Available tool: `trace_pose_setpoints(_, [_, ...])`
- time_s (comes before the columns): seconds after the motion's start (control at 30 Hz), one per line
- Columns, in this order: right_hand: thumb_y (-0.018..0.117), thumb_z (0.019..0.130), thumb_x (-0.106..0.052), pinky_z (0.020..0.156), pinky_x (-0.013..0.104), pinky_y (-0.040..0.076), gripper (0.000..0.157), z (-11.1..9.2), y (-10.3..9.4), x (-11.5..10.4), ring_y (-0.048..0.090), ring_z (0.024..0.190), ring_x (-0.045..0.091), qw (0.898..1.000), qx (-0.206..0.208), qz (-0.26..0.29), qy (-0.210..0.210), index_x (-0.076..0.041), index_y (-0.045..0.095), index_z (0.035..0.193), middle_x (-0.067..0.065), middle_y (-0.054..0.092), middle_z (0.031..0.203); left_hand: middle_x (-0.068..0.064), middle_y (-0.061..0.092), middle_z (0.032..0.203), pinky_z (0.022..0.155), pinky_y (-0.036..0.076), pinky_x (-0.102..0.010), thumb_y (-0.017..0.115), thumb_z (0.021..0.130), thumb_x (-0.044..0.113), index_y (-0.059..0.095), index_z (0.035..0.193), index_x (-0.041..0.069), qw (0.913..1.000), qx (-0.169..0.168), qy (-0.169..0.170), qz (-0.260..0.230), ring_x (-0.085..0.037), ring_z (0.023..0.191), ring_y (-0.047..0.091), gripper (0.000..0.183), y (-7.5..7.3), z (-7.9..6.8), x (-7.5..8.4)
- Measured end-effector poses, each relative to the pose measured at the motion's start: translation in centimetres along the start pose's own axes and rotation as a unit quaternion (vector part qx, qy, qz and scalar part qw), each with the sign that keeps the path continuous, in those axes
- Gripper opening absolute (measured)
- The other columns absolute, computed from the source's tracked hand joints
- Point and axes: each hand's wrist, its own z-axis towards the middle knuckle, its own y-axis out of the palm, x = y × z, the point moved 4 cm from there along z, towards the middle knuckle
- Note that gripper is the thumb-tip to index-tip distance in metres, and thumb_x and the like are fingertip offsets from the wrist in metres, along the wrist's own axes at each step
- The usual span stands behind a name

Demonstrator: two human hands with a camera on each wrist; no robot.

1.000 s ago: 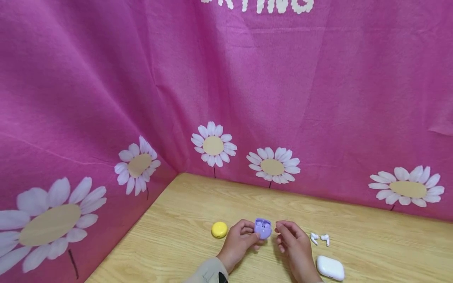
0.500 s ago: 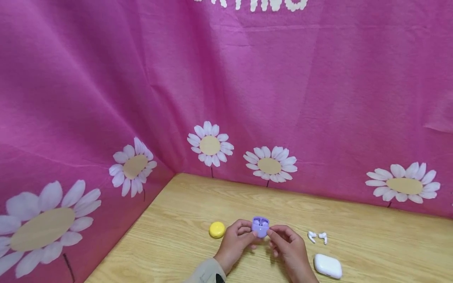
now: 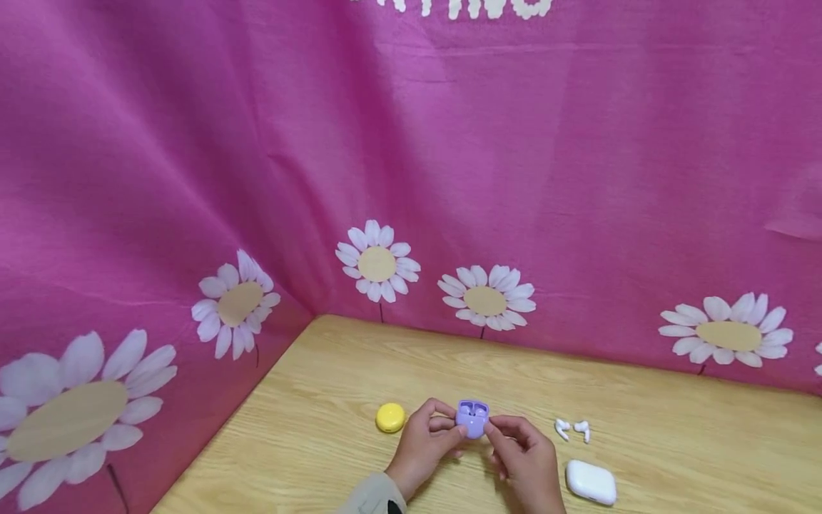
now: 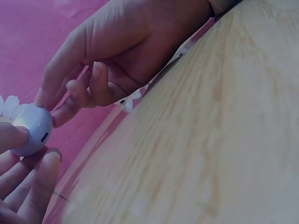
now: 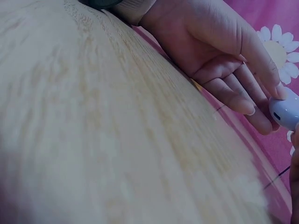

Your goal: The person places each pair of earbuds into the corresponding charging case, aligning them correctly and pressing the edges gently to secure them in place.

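A small purple earbud case is held up above the table, its inside showing at the top with two rounded shapes that look like earbuds. My left hand pinches its left side, thumb on the front. At the case's lower right, my right hand pinches it between thumb and index finger. From the left wrist, the case shows a dark port on its underside, with my right hand above. In the right wrist view my left hand has its thumb on the case.
A round yellow case lies left of my left hand. Two white earbuds lie to the right, with a white earbud case nearer me. Behind the wooden table hangs a pink cloth with printed daisies.
My right hand has come in from the right, where it was apart from the purple case, and now pinches its edge. The left hand keeps its hold. The whole view has shifted slightly.
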Motion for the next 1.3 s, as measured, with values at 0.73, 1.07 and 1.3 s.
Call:
trace_pose_setpoints(0.73, [0.076,0.083,-0.018,0.034,0.022,0.040,0.020,-0.3,0.2,0.1,0.052,0.042,0.013,0.998,-0.028,-0.059,0.010,-0.003,0.069,0.094,0.012,0.068,0.078,-0.007,0.067,0.084,0.053,0.053,-0.020,0.074,0.083,0.006,0.063,0.094,-0.001,0.9951,0.014,0.022,0.095,-0.009,0.065,0.059,0.017,-1.1,-0.6,0.6])
trace_pose_setpoints(1.07, [0.076,0.083,-0.016,0.038,0.021,0.044,0.013,0.0,0.5,0.6,0.054,0.046,0.012,0.992,-0.028,-0.119,0.017,-0.006,0.070,0.090,0.007,0.065,0.066,0.000,0.063,0.079,0.054,0.054,-0.019,0.076,0.081,0.004,0.064,0.088,0.004,0.9876,0.019,0.021,0.155,-0.008,0.065,0.058,0.014,-1.6,-0.4,0.1])
trace_pose_setpoints(1.3, [0.076,0.083,-0.015,0.041,0.022,0.047,0.011,0.1,0.3,0.3,0.057,0.048,0.013,0.988,-0.024,-0.154,0.000,-0.007,0.071,0.089,0.005,0.062,0.062,0.002,0.064,0.078,0.054,0.054,-0.020,0.076,0.081,0.005,0.064,0.088,0.006,0.9823,0.011,0.026,0.185,-0.008,0.066,0.059,0.014,-1.6,-0.3,0.3])
